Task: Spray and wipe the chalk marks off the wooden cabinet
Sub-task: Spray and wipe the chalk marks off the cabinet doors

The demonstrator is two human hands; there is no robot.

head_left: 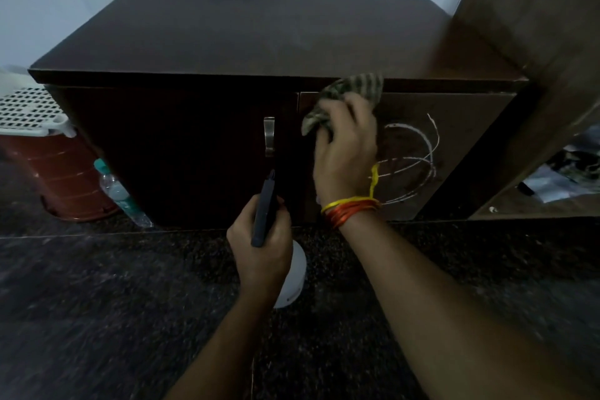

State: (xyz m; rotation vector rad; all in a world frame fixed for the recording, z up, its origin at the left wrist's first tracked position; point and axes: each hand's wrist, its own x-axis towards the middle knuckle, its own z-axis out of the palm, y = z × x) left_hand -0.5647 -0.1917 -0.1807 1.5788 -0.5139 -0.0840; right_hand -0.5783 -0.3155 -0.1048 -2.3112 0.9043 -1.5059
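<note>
A low dark wooden cabinet (201, 52) stands against the wall. White chalk marks (418, 156), looping curves, cover its right door. My right hand (345, 153) grips a striped green cloth (344, 97) and holds it against the upper left part of that door, just left of the marks. My left hand (263, 237) grips a spray bottle (293, 276) with a white body and a dark trigger head, held low in front of the cabinet with the nozzle toward the doors. Most of the bottle's body is hidden behind that hand.
A metal handle (269, 136) sits on the left door. Left of the cabinet stand a brown bin (61, 178) with a white perforated lid and a plastic water bottle (121, 195). A wooden unit (532, 42) adjoins on the right. The floor is dark speckled stone.
</note>
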